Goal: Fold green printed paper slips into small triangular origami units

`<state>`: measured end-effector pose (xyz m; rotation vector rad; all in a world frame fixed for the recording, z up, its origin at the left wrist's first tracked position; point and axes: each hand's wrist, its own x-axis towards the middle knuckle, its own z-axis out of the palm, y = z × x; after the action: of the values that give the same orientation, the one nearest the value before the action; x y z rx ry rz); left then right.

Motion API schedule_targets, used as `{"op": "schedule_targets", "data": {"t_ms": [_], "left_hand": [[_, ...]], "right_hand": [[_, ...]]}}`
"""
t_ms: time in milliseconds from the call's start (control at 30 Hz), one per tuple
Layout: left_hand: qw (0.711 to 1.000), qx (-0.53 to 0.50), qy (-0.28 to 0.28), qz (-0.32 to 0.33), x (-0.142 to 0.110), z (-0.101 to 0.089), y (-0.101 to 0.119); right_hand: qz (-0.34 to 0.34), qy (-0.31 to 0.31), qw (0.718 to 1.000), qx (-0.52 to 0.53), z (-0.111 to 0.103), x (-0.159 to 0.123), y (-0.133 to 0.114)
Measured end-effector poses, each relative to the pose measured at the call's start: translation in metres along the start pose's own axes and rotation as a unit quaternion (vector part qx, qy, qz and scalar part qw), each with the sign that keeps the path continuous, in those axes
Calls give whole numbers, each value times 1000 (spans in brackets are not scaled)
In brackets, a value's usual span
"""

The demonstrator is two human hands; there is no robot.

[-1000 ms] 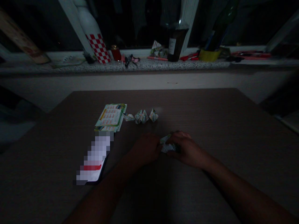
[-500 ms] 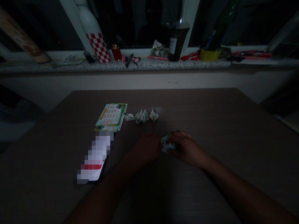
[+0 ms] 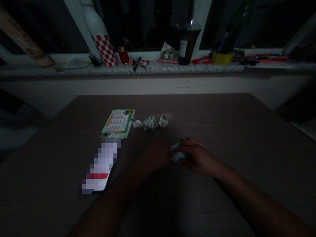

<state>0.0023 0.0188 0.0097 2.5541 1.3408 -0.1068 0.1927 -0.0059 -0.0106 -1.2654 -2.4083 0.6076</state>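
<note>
A small folded sheet of printed paper lies on the table between my two hands. My left hand is closed at the paper's left edge, its fingertips hidden behind the hand. From the right, my right hand curls over the paper, thumb and fingers on its right part. Farther back sit several folded paper pieces in a loose row, pointed at the top. Left of them is a stack of printed paper sheets with a green border.
A phone with a lit, pixelated screen lies by my left forearm. Behind the table, the granite sill holds a red-and-white checkered bottle, a dark plastic cup and a green bottle in a yellow holder.
My right fingers have shifted slightly on the paper, and a little more of its lower part shows. The left hand and the other things stay where they were.
</note>
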Motion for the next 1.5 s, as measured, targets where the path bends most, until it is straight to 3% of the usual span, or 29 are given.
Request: {"op": "schedule_targets", "data": {"t_ms": [200, 600, 1033, 1500], "left_hand": [[1000, 2, 4, 2, 1, -1, 0], [1000, 3, -4, 2, 1, 1, 0], [1000, -6, -12, -4, -1, -3, 1], [1000, 0, -6, -1, 0, -2, 1]], "right_hand": [[-11, -4, 1000, -17, 1, 0, -1], [31, 40, 999, -17, 14, 13, 0], [8, -10, 1000, -14, 1, 6, 1], [0, 8, 1000, 6, 4, 5, 4]]}}
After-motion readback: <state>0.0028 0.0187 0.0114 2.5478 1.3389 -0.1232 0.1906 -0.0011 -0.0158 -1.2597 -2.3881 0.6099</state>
